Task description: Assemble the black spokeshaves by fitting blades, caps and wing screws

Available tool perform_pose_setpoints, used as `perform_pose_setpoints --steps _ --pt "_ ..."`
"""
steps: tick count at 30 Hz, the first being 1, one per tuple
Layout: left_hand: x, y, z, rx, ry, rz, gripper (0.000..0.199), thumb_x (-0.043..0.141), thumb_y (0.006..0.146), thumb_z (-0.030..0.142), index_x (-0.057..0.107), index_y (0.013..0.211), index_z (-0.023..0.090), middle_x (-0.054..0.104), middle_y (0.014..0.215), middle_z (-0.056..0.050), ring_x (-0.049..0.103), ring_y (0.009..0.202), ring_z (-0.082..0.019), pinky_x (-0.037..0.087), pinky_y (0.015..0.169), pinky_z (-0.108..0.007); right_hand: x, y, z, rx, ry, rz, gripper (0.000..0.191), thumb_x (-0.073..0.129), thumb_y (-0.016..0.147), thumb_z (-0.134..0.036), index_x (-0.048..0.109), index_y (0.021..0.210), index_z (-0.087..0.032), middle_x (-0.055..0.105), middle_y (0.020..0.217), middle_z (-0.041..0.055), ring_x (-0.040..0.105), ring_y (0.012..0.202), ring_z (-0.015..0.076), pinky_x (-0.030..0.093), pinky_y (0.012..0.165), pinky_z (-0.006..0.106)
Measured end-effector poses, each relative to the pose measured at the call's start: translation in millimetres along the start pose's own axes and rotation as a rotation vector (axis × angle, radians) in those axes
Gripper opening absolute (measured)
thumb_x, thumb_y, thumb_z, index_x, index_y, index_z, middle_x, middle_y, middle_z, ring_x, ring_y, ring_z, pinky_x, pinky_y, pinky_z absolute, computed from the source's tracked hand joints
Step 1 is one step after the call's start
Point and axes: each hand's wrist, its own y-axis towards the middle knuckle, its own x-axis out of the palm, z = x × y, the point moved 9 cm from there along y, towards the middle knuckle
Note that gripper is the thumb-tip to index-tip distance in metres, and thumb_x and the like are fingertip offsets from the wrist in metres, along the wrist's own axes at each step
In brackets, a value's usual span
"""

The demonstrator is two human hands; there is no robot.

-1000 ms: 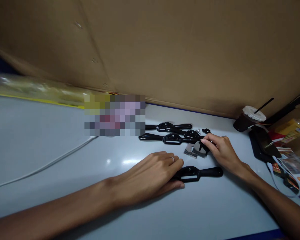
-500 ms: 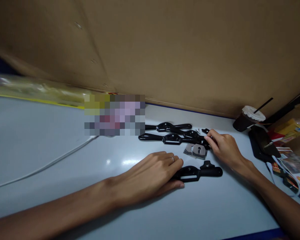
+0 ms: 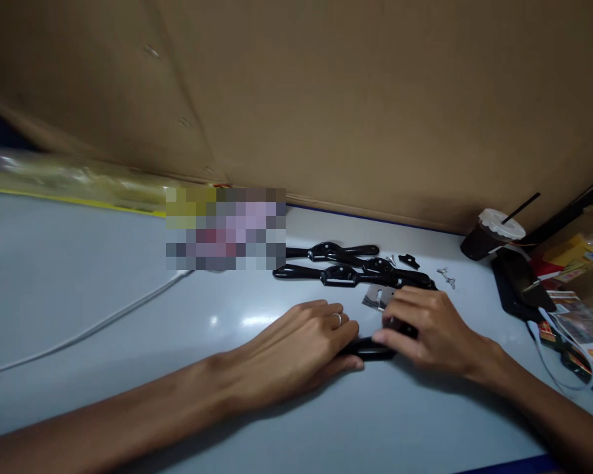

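Observation:
My left hand (image 3: 306, 339) is closed around the left handle of a black spokeshave (image 3: 370, 349) lying on the table. Over that tool's right part, my right hand (image 3: 429, 329) has its fingers bent in a pinch on a small dark cap piece (image 3: 399, 327), which they partly hide. Flat steel blades (image 3: 376, 296) lie just behind the right fingers, partly covered. Farther back rest more black spokeshaves, one in front (image 3: 339, 275) and another behind (image 3: 326, 251). Beside them are a loose black cap (image 3: 409, 261) and small silver wing screws (image 3: 446, 278).
A lidded cup of dark drink with a straw (image 3: 491, 234) stands at the back right, near a black device (image 3: 520, 283) with white cables. Yellow plastic packaging (image 3: 79, 181) lies along the cardboard wall (image 3: 326, 99). A white cable (image 3: 103, 319) crosses the table's left side.
My right hand has moved from the spokeshaves at the back toward me, onto the front spokeshave's right part and its cap piece. Silver wing screws now show at the right. My left hand stays put.

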Motion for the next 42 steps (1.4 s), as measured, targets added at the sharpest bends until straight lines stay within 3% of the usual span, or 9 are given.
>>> perform_pose_setpoints --steps 3,6,10,13,16,19,25,35,42 --pt "0.6 -1 -1 0.006 0.009 0.04 0.028 0.055 0.103 0.032 0.054 0.079 0.019 0.061 0.07 0.0 0.051 0.062 -0.017 0.029 0.057 -0.032 16 -4 -12 -0.039 -0.016 -0.155 0.023 0.062 0.098 -0.037 0.064 0.085 -0.018 0.066 0.08 0.002 0.056 0.072 0.0162 0.035 0.063 0.029" --pt "-9.6 -3 3 0.059 -0.023 0.148 0.032 0.048 0.106 0.034 0.053 0.078 0.019 0.059 0.07 -0.001 0.05 0.063 -0.017 0.034 0.058 -0.031 18 -5 -14 -0.084 -0.045 -0.187 0.02 0.055 0.101 -0.027 0.063 0.086 -0.018 0.066 0.079 0.0029 0.055 0.071 0.0168 0.035 0.063 0.03" --pt "-47.5 -12 -12 -0.027 -0.153 0.479 0.022 0.045 0.107 0.037 0.055 0.099 0.019 0.062 0.093 -0.005 0.059 0.085 -0.02 0.047 0.072 -0.031 -1 0 -2 -0.122 0.002 -0.054 0.026 0.047 0.105 -0.028 0.066 0.09 -0.018 0.067 0.08 0.0039 0.055 0.07 0.0163 0.039 0.065 0.029" --pt "-63.3 -20 -36 -0.179 -0.122 0.645 0.016 0.042 0.106 0.028 0.052 0.114 0.018 0.062 0.107 -0.008 0.06 0.1 -0.022 0.049 0.085 -0.035 -28 4 28 0.01 0.043 0.146 0.025 0.051 0.104 -0.032 0.067 0.091 -0.019 0.068 0.081 0.0029 0.059 0.071 0.0156 0.042 0.067 0.027" --pt "-48.0 -12 -54 -0.262 -0.026 0.502 0.022 0.042 0.105 0.028 0.053 0.121 0.017 0.063 0.114 -0.01 0.059 0.104 -0.026 0.048 0.086 -0.041 -54 -1 76 0.286 -0.025 0.323 0.026 0.055 0.1 -0.04 0.068 0.088 -0.021 0.071 0.082 0.0012 0.062 0.072 0.0162 0.043 0.068 0.027" --pt "-26.0 -5 -65 -0.299 0.079 0.32 0.032 0.042 0.103 0.031 0.053 0.13 0.017 0.063 0.122 -0.013 0.056 0.11 -0.032 0.047 0.087 -0.048 -69 -10 117 0.434 -0.114 0.405 0.028 0.057 0.097 -0.043 0.071 0.089 -0.02 0.07 0.077 0.0025 0.061 0.067 0.0178 0.039 0.064 0.028" --pt "-12.9 -4 -73 -0.32 0.082 0.222 0.039 0.042 0.101 0.031 0.056 0.134 0.016 0.063 0.119 -0.015 0.055 0.106 -0.034 0.049 0.087 -0.052 -64 -31 176 0.701 -0.259 0.382 0.024 0.063 0.091 -0.041 0.074 0.083 -0.021 0.07 0.071 0.0056 0.059 0.063 0.021 0.029 0.059 0.03" --pt "-7.4 -9 -85 -0.444 -0.067 0.152 0.026 0.042 0.096 0.035 0.054 0.111 0.018 0.063 0.104 -0.011 0.062 0.084 -0.027 0.049 0.069 -0.041 -48 -34 186 0.779 -0.204 0.321 0.016 0.066 0.086 -0.039 0.071 0.083 -0.024 0.067 0.07 0.005 0.057 0.066 0.0222 0.027 0.061 0.032" --pt "-11.7 -5 -78 -0.393 -0.025 0.176 0.03 0.04 0.097 0.035 0.057 0.114 0.017 0.064 0.107 -0.013 0.06 0.097 -0.03 0.051 0.08 -0.047 -53 -23 171 0.695 0.079 0.383 0.034 0.06 0.086 -0.054 0.056 0.074 -0.022 0.058 0.064 0.0018 0.053 0.063 0.019 0.033 0.061 0.031"
